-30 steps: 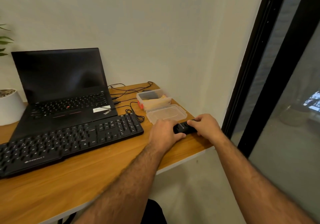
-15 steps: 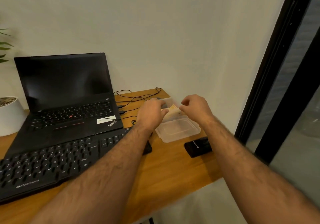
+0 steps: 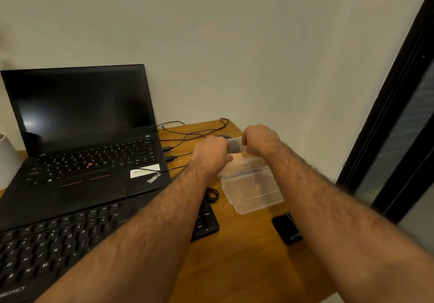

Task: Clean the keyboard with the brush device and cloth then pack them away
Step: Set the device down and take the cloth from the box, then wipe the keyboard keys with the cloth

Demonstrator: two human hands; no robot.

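Both hands are at the clear plastic container (image 3: pixel 237 145) at the desk's (image 3: pixel 246 267) far corner: the left hand (image 3: pixel 211 153) and right hand (image 3: pixel 259 142) curl at its two ends, probably gripping its rim, though blur hides the fingers. Its lid (image 3: pixel 252 189) lies off, just in front. The black brush device (image 3: pixel 287 228) sits untouched on the desk, beside the external keyboard (image 3: pixel 70 239). Cleaning seems not yet started; the cloth is likely inside the container.
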